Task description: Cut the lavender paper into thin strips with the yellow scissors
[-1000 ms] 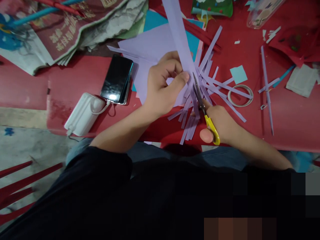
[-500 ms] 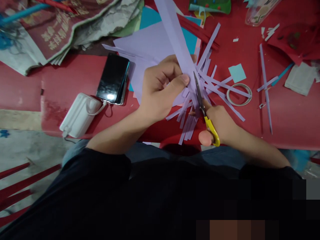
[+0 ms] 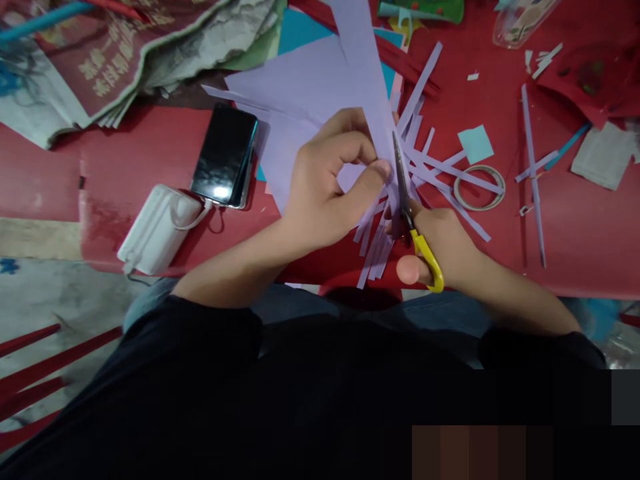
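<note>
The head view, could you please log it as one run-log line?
left hand: holding purple paper | right hand: scissors, blades at the paper | tape roll: right, strip across it | phone: left, beside white power bank

We can see pale, gold-toned Chinese characters [image 3: 117, 61] on the maroon printed page [image 3: 73, 65] at the upper left of the head view, set in two neighbouring lines that climb at a slant toward the upper right. They are large enough for us to recognise as Chinese writing, but blur and the angle of the page keep us from reading the words with certainty. Around them we make out more pale marks [image 3: 163, 25] on the same page, nearer its crumpled edge, too faint and soft for us to read.
</note>
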Motion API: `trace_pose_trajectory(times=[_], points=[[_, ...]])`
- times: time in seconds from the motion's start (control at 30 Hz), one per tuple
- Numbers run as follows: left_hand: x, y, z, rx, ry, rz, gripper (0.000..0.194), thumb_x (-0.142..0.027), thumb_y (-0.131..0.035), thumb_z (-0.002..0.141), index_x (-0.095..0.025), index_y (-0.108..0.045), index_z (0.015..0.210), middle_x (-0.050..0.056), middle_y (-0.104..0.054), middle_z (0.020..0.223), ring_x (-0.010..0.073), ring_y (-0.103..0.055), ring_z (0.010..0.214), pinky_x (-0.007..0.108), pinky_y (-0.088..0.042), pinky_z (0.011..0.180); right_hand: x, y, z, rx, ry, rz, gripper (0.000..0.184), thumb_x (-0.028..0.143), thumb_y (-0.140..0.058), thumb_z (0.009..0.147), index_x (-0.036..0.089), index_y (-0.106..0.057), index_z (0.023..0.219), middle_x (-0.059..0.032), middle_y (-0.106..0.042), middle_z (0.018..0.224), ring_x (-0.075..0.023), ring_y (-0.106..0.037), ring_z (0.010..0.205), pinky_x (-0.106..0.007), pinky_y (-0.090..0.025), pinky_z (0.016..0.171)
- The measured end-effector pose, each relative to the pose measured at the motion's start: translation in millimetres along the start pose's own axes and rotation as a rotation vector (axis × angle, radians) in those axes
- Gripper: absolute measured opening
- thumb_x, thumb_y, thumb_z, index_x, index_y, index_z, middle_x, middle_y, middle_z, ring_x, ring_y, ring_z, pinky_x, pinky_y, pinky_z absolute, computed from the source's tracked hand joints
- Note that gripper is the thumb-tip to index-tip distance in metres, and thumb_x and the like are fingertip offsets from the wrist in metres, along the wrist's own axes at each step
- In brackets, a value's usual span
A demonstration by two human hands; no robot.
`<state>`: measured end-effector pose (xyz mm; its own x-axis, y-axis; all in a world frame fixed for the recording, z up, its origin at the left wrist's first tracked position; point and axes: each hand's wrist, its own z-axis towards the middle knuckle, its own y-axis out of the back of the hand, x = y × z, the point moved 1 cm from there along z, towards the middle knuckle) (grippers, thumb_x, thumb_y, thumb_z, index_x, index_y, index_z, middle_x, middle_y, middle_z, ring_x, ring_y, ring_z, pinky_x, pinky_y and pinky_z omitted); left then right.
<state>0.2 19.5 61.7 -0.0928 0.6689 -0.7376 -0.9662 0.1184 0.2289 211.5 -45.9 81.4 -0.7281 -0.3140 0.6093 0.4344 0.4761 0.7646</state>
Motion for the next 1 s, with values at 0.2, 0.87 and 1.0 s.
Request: trace_pose_trajectory(times=[0.2, 0.87, 1.0], points=[[10, 4.3, -2, 0.082, -0.062, 0.027, 0.015, -0.041, -0.079, 0.096, -0.027, -0.072, 0.092, 0.009, -0.074, 0.114, 0.0255, -0.073, 0.098, 0.046, -0.062, 0.084, 2, 1, -3, -0.09, 0.036, -0.021, 0.121, 0.113, -0.013, 0.077, 0.012, -0.066, 0.119, -0.0062, -0.061, 0.068, -0.0262, -0.063, 0.059, -0.039, -0.043, 0.06], [8, -0.7, -5, 0.082, -0.049, 0.029, 0.01, -0.038, -0.076, 0.099, -0.029, -0.072, 0.095, 0.007, -0.077, 0.127, 0.0284, -0.074, 0.121, 0.048, -0.061, 0.1, 4, 4, -4, -0.226, 0.051, 0.04, 0.092, 0.107, -0.009, 0.085, 0.025, -0.051, 0.084, 0.0019, -0.046, 0.058, -0.0144, -0.04, 0.049, -0.032, -0.03, 0.055], [6, -1.2, -4, 0.059, -0.055, 0.023, 0.01, -0.035, -0.075, 0.1, -0.027, -0.072, 0.093, 0.009, -0.077, 0.126, 0.0285, -0.076, 0.119, 0.048, -0.061, 0.098, 4, 3, -5, -0.252, 0.059, 0.03, 0.091, 0.105, -0.01, 0.088, 0.024, -0.052, 0.085, 0.0037, -0.043, 0.057, -0.0134, -0.036, 0.048, -0.032, -0.027, 0.053]])
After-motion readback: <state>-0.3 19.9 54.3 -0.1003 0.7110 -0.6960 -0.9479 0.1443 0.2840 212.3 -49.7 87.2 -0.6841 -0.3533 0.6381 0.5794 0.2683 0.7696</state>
